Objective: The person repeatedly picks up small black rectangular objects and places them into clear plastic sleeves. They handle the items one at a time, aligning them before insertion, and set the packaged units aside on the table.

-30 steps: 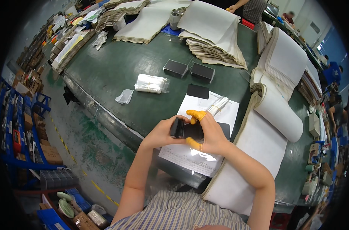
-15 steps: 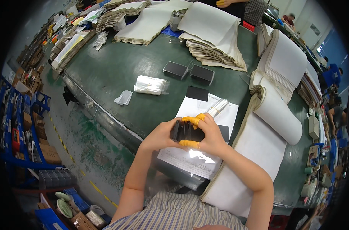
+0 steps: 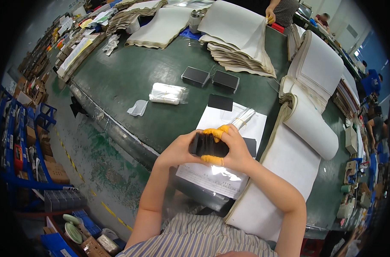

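Between my two hands is a stack of thin black cards [image 3: 211,147], its edges turned up and slightly fanned. My left hand [image 3: 178,149] grips the stack's left end. My right hand [image 3: 237,150] closes round the other side, its thumb and a finger in yellow finger cots on the cards' near and far edges. Beneath them lies a printed white sheet [image 3: 212,176]. A single black card [image 3: 220,102] rests at that sheet's far edge. Beside it is a banded bundle of thin white strips [image 3: 244,118]. Another dark piece [image 3: 250,145] shows partly behind my right hand.
Two black card stacks [image 3: 196,76] stand farther off on the green table [image 3: 118,81]. Left of them lie a pack of clear plastic bags [image 3: 167,94] and a crumpled plastic piece [image 3: 137,108]. Thick paper piles [image 3: 285,171] line the right and far sides. A co-worker's hand [image 3: 270,16] is at the far pile.
The co-worker's yellow-tipped hand has moved right and down to the far paper pile's corner. My hands and the card stack have hardly moved.
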